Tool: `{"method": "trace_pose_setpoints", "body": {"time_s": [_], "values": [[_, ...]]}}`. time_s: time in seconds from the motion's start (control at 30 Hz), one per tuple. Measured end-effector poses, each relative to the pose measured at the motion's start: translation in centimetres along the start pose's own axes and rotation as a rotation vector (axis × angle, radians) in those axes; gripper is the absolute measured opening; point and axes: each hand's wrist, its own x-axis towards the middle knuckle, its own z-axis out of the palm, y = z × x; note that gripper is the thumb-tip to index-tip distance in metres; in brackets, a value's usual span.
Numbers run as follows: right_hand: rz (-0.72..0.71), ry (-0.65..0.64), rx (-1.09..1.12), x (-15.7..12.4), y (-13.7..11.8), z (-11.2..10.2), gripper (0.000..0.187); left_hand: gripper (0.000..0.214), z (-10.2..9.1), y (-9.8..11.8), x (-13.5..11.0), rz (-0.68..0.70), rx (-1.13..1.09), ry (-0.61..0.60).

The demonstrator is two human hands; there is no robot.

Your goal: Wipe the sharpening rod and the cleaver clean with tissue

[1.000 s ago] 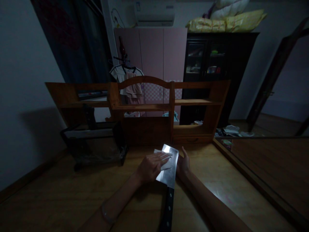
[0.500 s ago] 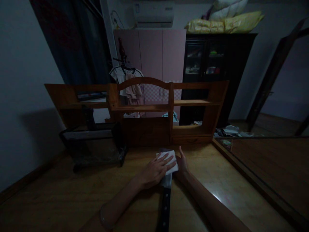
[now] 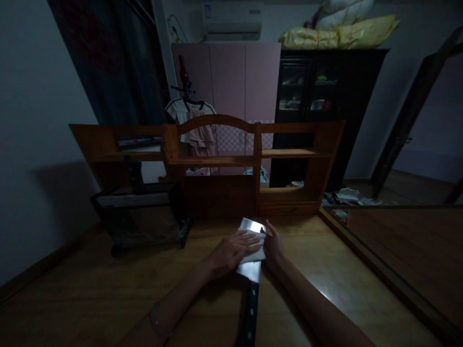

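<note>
Cleaver, one; white cloth or tissue, one; hands, one left, one right.
Cleaver is held over the wooden tabletop, handle nearest, three rivets shown. White cloth or tissue is pressed on the blade by the left hand, flat, fingers outstretched. Right hand is placed at the blade's right side, thumb raised; remaining fingers are hidden, grip cannot be told.

Silver cleaver blade, black handle, white wipe, pink wardrobe with checked band
</note>
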Motion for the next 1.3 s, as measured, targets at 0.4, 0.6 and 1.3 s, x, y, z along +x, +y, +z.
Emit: {"method": "trace_pose_setpoints", "body": {"time_s": [0.4, 0.6, 1.3], "values": [[-0.035, 0.002, 0.059, -1.0, -0.1, 1.5, 0.044, 0.055, 0.2, -2.8, -1.3, -0.223, -0.49, 0.348], [-0.057, -0.028, 0.058, -0.8, 0.1, 0.9, 0.044, 0.044, 0.4, -3.1, -1.6, -0.312, -0.363, 0.501], [0.004, -0.03, -0.03, 0.1, 1.6, 1.6, 0.054, 0.047, 2.2, -0.2, 0.4, -0.192, 0.11, 0.053]]}}
